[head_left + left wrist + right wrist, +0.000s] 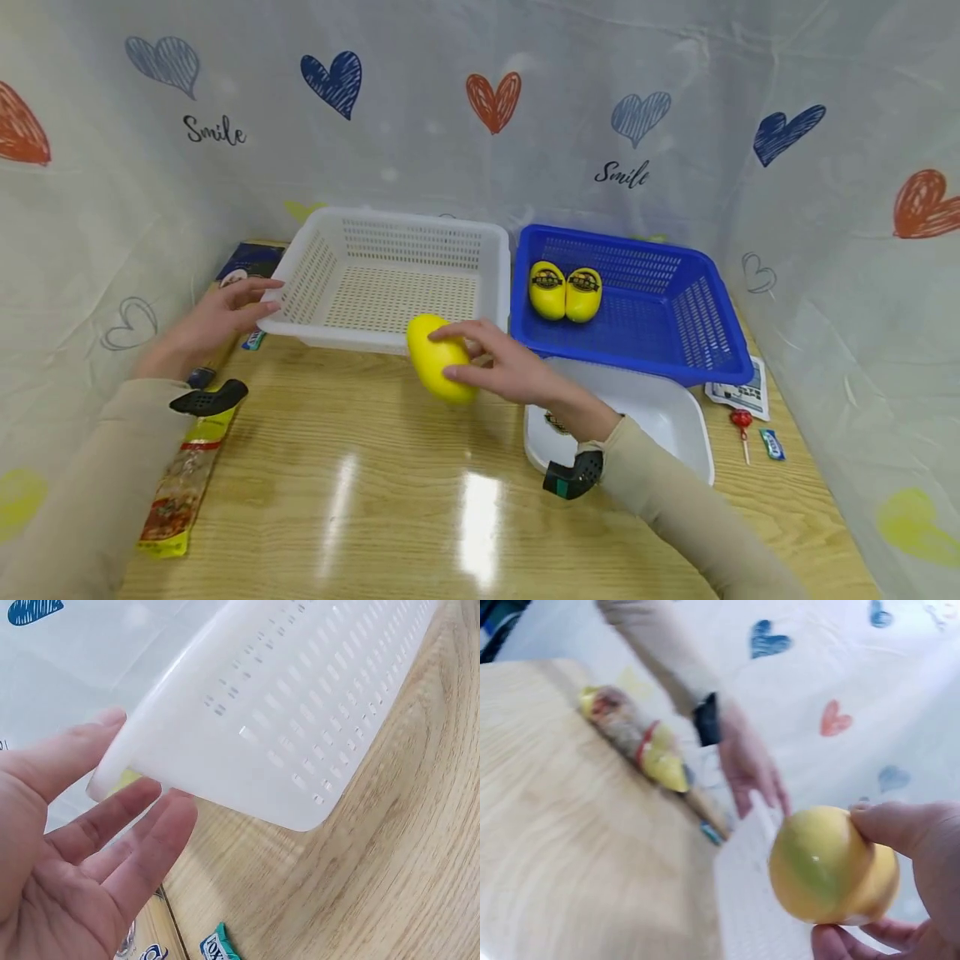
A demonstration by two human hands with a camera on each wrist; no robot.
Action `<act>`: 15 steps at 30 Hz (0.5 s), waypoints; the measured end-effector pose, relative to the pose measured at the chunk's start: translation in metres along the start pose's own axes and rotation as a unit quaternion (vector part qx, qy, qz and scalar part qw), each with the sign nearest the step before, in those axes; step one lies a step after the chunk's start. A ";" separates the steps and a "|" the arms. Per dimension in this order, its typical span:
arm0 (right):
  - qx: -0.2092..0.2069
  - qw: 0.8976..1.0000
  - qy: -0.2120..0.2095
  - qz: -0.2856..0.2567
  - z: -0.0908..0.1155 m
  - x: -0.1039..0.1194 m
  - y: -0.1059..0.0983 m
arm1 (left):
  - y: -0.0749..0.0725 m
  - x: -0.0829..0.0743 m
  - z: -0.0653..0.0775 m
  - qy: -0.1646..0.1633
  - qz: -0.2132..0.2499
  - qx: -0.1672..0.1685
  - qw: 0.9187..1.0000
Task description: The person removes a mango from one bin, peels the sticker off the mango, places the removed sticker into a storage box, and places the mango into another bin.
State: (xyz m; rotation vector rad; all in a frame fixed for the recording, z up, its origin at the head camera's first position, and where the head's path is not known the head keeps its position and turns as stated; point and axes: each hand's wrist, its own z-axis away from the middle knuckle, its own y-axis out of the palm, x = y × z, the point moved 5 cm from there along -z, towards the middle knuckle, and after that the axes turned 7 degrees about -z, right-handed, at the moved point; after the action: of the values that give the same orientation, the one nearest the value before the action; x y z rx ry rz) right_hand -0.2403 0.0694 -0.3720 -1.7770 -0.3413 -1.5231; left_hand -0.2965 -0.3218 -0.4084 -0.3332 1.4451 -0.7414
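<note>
My right hand [510, 364] grips a smooth yellow egg-shaped object [432, 367], with the thumb and fingers on its right side. It hangs over the front rim of the white perforated basket [360, 337]. In the right wrist view the yellow object [817, 862] shows a greenish patch. My left hand [217, 321] holds the basket's left front corner. Seen from the left wrist, the thumb of the left hand [82, 825] lies over the basket's rim, with fingertips against the outside just below. Two similar yellow objects [583, 292] with black labels lie in the blue basket [637, 358].
In front of the blue basket stands a white tray [690, 433], partly covered by my right forearm. Right of it lie a red lollipop [742, 419], a small wrapped candy [772, 444] and a white packet [746, 392]. A yellow food bag [183, 492] lies at the left.
</note>
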 end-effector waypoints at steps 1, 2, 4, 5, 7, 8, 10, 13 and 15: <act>-0.020 0.999 0.012 -0.025 -0.005 0.001 -0.007 | 0.000 0.001 0.000 0.002 0.009 -0.003 1.000; -0.039 0.998 0.021 -0.049 -0.011 0.001 -0.013 | 0.000 0.002 0.000 0.001 0.012 -0.008 1.000; -0.074 0.992 0.044 -0.090 -0.024 -0.001 -0.023 | 0.000 0.005 0.000 0.000 0.023 -0.017 1.000; -0.089 0.989 0.052 -0.104 -0.031 -0.003 -0.027 | 0.000 0.006 0.000 -0.001 0.026 -0.018 0.999; -0.113 0.984 0.062 -0.121 -0.046 -0.010 -0.031 | 0.000 0.009 0.000 -0.004 0.030 -0.020 0.999; -0.121 0.983 0.066 -0.120 -0.052 -0.013 -0.032 | 0.000 0.010 -0.001 -0.004 0.034 -0.020 0.999; -0.132 0.983 0.075 -0.100 -0.064 -0.019 -0.031 | 0.001 0.011 -0.001 -0.006 0.037 -0.017 0.999; -0.137 0.986 0.086 -0.043 -0.081 -0.027 -0.027 | 0.002 0.010 0.000 -0.009 0.036 -0.014 0.999; -0.131 0.986 0.105 -0.002 -0.089 -0.032 -0.022 | 0.002 0.009 0.000 -0.010 0.034 -0.014 0.999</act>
State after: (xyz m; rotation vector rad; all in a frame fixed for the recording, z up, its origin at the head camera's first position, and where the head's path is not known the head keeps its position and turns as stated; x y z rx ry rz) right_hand -0.3277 0.0317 -0.3933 -1.7883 -0.0405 -1.8063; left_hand -0.2962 -0.3264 -0.4166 -0.3113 1.4422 -0.6624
